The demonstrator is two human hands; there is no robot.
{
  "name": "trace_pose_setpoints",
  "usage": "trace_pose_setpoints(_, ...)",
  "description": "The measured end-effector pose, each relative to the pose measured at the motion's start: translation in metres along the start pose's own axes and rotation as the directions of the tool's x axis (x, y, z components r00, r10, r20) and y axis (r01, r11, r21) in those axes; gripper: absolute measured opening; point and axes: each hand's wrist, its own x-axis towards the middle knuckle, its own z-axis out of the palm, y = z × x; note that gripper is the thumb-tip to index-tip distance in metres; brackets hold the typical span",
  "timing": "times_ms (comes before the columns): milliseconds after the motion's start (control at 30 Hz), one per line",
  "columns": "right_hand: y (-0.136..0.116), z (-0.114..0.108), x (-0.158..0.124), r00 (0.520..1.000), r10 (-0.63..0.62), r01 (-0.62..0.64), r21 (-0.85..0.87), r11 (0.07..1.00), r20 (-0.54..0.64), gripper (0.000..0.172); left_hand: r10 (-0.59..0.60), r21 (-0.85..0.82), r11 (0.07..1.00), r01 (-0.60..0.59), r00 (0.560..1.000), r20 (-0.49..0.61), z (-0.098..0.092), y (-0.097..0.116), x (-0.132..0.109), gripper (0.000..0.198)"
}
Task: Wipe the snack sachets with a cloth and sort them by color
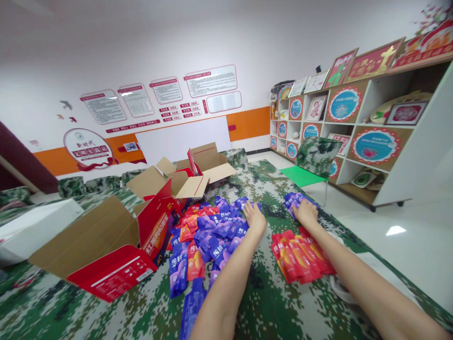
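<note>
My left hand (255,218) is at the right edge of a loose pile of purple sachets (219,231), its fingers curled over a purple sachet there. To the right, my right hand (306,213) grips a small bunch of purple sachets (292,202) on the camouflage tablecloth (262,302). Below that hand, red-orange sachets (299,257) lie overlapped in a neat row. More red sachets (194,262) are mixed into the pile. My fingertips are partly hidden on both sides.
Open red cardboard boxes (155,226) with raised flaps stand left of the pile. A white box (38,226) is at far left. White fabric or a bag (378,274) lies under my right forearm. Beyond the table are a chair (316,158) and a shelf unit (361,118).
</note>
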Motion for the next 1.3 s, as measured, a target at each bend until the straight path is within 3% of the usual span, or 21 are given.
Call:
trace_pose_setpoints(167, -0.014, -0.015, -0.024, 0.984, -0.050, 0.048, -0.018, 0.999, -0.173, 0.042, 0.015, 0.076, 0.997, -0.027, 0.988, 0.155, -0.001, -0.022, 0.019, 0.061)
trace_pose_setpoints(300, -0.029, -0.029, -0.034, 0.973, -0.106, 0.116, 0.041, 0.992, -0.204, 0.036, 0.070, 0.082, 0.993, -0.087, 0.980, 0.187, 0.002, -0.021, 0.008, 0.061)
trace_pose_setpoints(400, -0.040, -0.032, -0.040, 0.986, -0.105, 0.134, 0.237, 0.962, -0.130, 0.037, 0.187, 0.076, 0.977, -0.200, 0.969, 0.159, 0.006, -0.014, -0.012, 0.050)
trace_pose_setpoints(500, -0.048, -0.028, -0.047, 0.993, -0.120, 0.102, 0.453, 0.885, 0.010, 0.034, 0.333, 0.113, 0.930, -0.350, 0.931, 0.147, 0.008, -0.009, -0.032, 0.032)
trace_pose_setpoints(567, -0.049, -0.025, -0.053, 0.988, -0.141, 0.088, 0.520, 0.850, 0.064, 0.031, 0.399, 0.134, 0.899, -0.417, 0.906, 0.140, 0.005, -0.007, -0.042, 0.031)
trace_pose_setpoints(700, -0.044, -0.025, -0.060, 0.984, -0.138, 0.041, 0.615, 0.788, 0.110, 0.026, 0.465, 0.124, 0.869, -0.478, 0.877, 0.124, -0.012, -0.003, -0.053, 0.027)
trace_pose_setpoints(833, -0.033, -0.037, -0.064, 0.968, -0.090, -0.108, 0.711, 0.694, 0.236, 0.018, 0.523, 0.063, 0.848, -0.526, 0.850, 0.059, -0.032, 0.006, -0.062, 0.027)
trace_pose_setpoints(967, -0.017, -0.058, -0.074, 0.870, -0.180, -0.292, 0.773, 0.563, 0.459, 0.017, 0.629, -0.051, 0.773, -0.632, 0.775, -0.067, -0.046, 0.010, -0.076, 0.033)
trace_pose_setpoints(1033, -0.010, -0.067, -0.081, 0.762, -0.306, -0.422, 0.796, 0.434, 0.571, 0.011, 0.682, -0.086, 0.715, -0.694, 0.719, -0.136, -0.049, 0.008, -0.083, 0.034)
trace_pose_setpoints(1100, -0.006, -0.073, -0.087, 0.614, -0.448, -0.598, 0.753, 0.275, 0.650, 0.014, 0.700, -0.107, 0.674, -0.731, 0.679, -0.222, -0.050, 0.004, -0.089, 0.034)
trace_pose_setpoints(1167, -0.008, -0.074, -0.095, 0.500, -0.545, -0.729, 0.667, 0.155, 0.673, 0.023, 0.668, -0.137, 0.679, -0.722, 0.684, -0.295, -0.050, -0.001, -0.094, 0.034)
trace_pose_setpoints(1200, -0.011, -0.073, -0.099, 0.488, -0.560, -0.751, 0.649, 0.121, 0.669, 0.027, 0.629, -0.166, 0.700, -0.695, 0.710, -0.317, -0.050, -0.003, -0.096, 0.034)
trace_pose_setpoints(1233, -0.015, -0.070, -0.103, 0.507, -0.555, -0.752, 0.653, 0.089, 0.659, 0.029, 0.572, -0.213, 0.729, -0.651, 0.750, -0.333, -0.049, -0.004, -0.097, 0.034)
trace_pose_setpoints(1300, -0.027, -0.063, -0.113, 0.599, -0.493, -0.708, 0.705, 0.040, 0.631, 0.031, 0.388, -0.369, 0.783, -0.501, 0.856, -0.341, -0.047, -0.007, -0.097, 0.033)
